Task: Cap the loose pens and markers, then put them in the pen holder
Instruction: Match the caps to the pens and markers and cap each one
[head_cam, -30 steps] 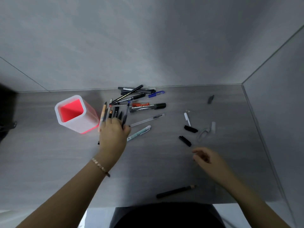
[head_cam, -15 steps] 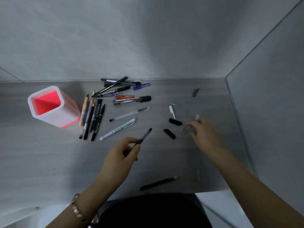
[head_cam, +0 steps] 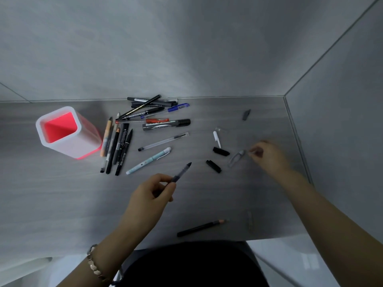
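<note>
Since a second ago the left hand (head_cam: 152,193) has left the row of pens beside the pen holder (head_cam: 83,141). It now pinches an uncapped dark pen (head_cam: 182,170) between thumb and fingers above the table (head_cam: 62,204). The right hand (head_cam: 267,157) is motion-blurred, fingertips curled at a clear cap (head_cam: 236,158); whether it grips the cap cannot be determined. The remaining pens lie loose beside the upright holder.

The left hand (head_cam: 151,195) pinches an uncapped dark pen (head_cam: 182,171), tip raised off the grey desk (head_cam: 62,193). The blurred right hand (head_cam: 267,155) has fingertips by a clear cap (head_cam: 236,158); its grip is unclear. The pen holder (head_cam: 87,143) stands upright, far left.
</note>
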